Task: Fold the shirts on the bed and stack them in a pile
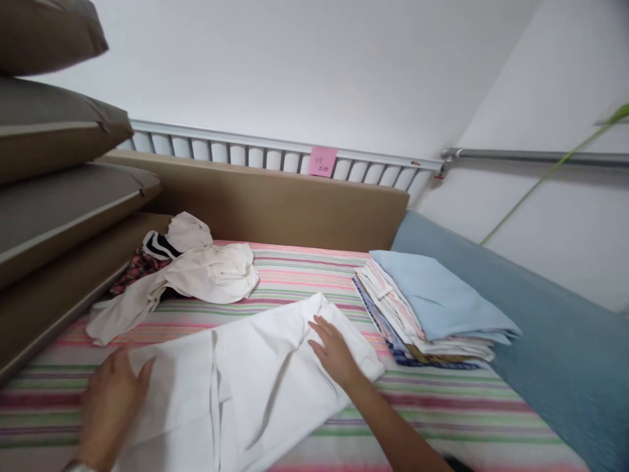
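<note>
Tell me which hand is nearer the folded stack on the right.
Right. The right hand lies flat on the white garment just left of the folded stack; the left hand rests at the garment's far end.

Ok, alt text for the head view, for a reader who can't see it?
The left hand and right hand rest flat on a white garment spread over a striped sheet, the left at its left edge, the right near its top right. Crumpled clothes lie behind on the left; a folded stack sits on the right.

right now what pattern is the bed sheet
Bed sheet: pink, green and white stripes, head view.
</note>
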Demonstrator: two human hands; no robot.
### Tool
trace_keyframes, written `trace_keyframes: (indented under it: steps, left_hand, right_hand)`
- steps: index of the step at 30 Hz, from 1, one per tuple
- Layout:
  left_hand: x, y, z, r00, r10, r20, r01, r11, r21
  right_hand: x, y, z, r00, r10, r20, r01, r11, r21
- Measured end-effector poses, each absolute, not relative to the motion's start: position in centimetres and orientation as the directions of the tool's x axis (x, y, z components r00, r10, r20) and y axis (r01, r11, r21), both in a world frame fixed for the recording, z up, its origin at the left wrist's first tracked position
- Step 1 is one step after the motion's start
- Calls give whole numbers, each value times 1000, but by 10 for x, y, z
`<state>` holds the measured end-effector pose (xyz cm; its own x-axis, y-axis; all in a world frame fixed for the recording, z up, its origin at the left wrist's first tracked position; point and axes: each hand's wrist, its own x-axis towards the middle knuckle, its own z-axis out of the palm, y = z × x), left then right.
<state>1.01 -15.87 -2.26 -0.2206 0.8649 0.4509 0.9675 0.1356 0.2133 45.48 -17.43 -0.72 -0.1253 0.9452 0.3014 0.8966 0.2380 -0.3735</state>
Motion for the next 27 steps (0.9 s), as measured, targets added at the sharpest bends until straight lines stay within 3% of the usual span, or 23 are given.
trace_keyframes:
  steps: [4,9,13,18,27]
  left_hand:
    - [110,-184,-16,216,811,543,899,-383,215]
    - [204,-252,-32,543,675,500,704,-690,169]
    - [205,-288,-52,633,621,463,689,-724,30]
    - [183,-300,-67,622,672,403,751,-657,-63]
    - [175,-295,-68,518,789,330,763,-601,241]
  right_hand:
    - [514,-235,2,91,854,512,868,183,-461]
    - [561,-282,-1,307,858,412,810,-8,-586]
    - [567,-278,-21,426,865,266,724,-150,-673]
    - [565,-253,-33,360,911,200,755,-159,-636]
    - [588,-240,-28,195,976,95,857,-123,-500]
